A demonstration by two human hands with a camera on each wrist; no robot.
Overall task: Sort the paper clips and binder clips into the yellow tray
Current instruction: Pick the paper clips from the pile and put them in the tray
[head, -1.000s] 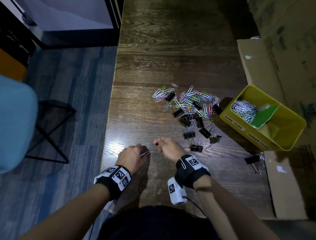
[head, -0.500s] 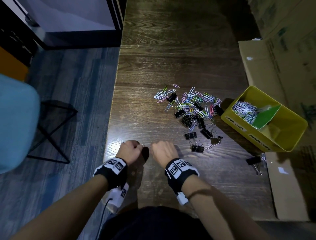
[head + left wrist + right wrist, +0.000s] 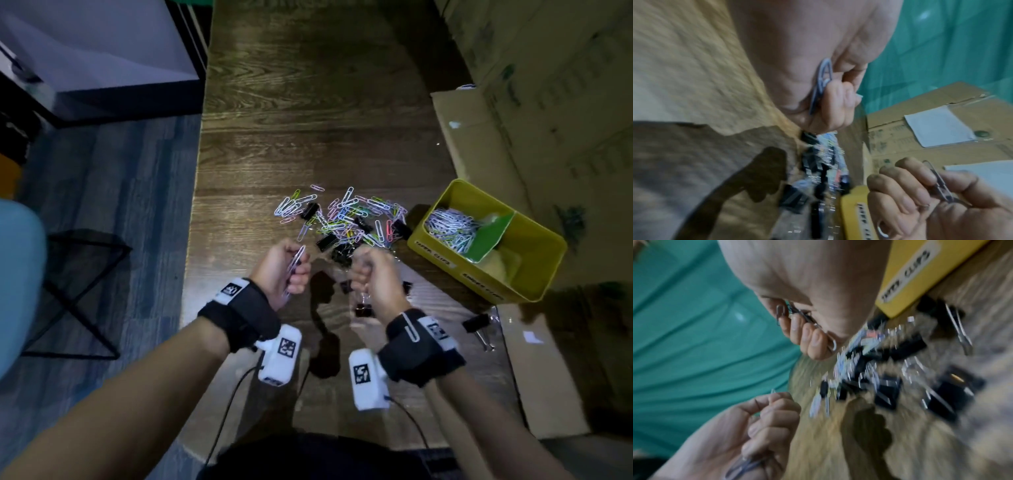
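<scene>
A mixed pile of coloured paper clips and black binder clips (image 3: pixel 342 219) lies mid-table, blurred in the wrist views (image 3: pixel 824 170) (image 3: pixel 869 369). The yellow tray (image 3: pixel 534 250) stands to its right, with a heap of paper clips (image 3: pixel 448 226) in the left compartment beside a green divider (image 3: pixel 489 233). My left hand (image 3: pixel 296 270) is curled round pale blue paper clips (image 3: pixel 823 81), just short of the pile. My right hand (image 3: pixel 363 270) is a fist gripping metal paper clips (image 3: pixel 797 313), held above loose binder clips.
A binder clip (image 3: pixel 476 322) lies alone by the flattened cardboard (image 3: pixel 534 370) at the right. Another binder clip (image 3: pixel 363 310) sits under my right wrist. One paper clip (image 3: pixel 411 329) is hooked on the right wrist strap. The table's left edge (image 3: pixel 191 240) drops to the floor.
Both hands have risen from the near table edge and moved forward to the pile's near side, turned so the clips in them show.
</scene>
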